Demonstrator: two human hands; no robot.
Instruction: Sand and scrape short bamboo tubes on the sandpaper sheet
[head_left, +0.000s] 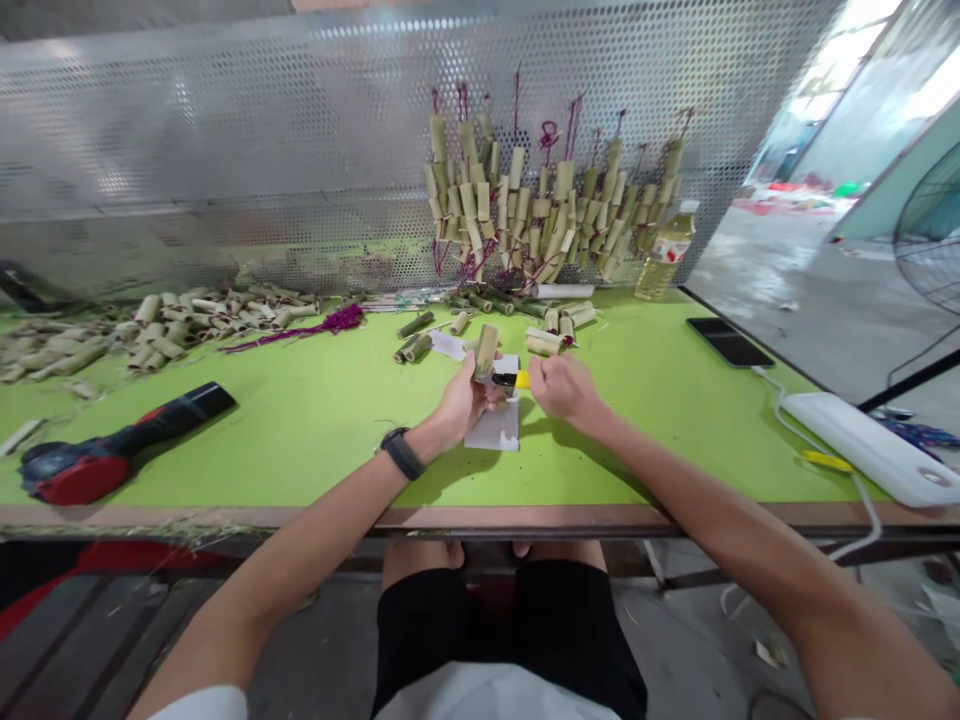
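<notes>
Near the middle of the green table (pixel 300 440), my left hand (pixel 463 400) is closed around a short bamboo tube (pixel 486 351), which stands roughly upright. From the right, my right hand (pixel 561 388) grips a tool with a yellow handle (pixel 523 379). The tool's dark front end meets the lower part of the tube at my left fingers; its exact tip is hard to make out. White paper (pixel 491 428) lies on the table beneath my hands.
Bamboo pieces (pixel 161 330) are heaped at left, near a red and black power tool (pixel 90 465). Tied bamboo bundles (pixel 551 215) hang behind. An oil bottle (pixel 666 252), phone (pixel 729 343) and white power bank (pixel 870 448) are at right.
</notes>
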